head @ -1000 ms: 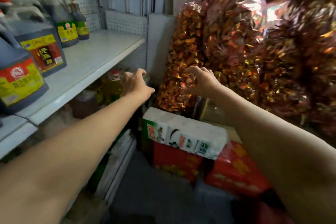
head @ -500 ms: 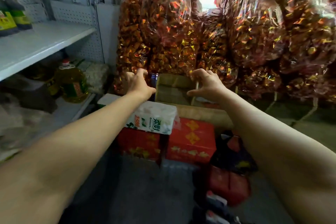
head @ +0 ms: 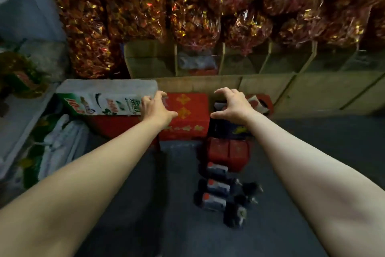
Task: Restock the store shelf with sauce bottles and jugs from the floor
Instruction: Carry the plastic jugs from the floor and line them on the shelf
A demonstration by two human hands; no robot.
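Dark sauce jugs (head: 216, 194) with red caps stand in a row on the grey floor, low and right of centre, with smaller dark bottles (head: 239, 213) beside them. Both my arms stretch forward over the floor. My left hand (head: 155, 107) hovers with loosely curled fingers above a red carton (head: 185, 115) and holds nothing. My right hand (head: 231, 104) hangs the same way, empty, above a dark box (head: 229, 129). The jugs lie well below and nearer than both hands.
A white and green tissue pack (head: 104, 98) lies on red cartons at left. Bags of red and gold sweets (head: 187, 10) fill the back above cardboard bins (head: 250, 65). A yellow oil bottle (head: 18, 75) sits on the low shelf at far left. Red boxes (head: 228, 152) stand behind the jugs.
My view has swung right and down, away from the shelf toward the floor. The jugs on the floor have come into sight. Both hands stay outstretched and empty.
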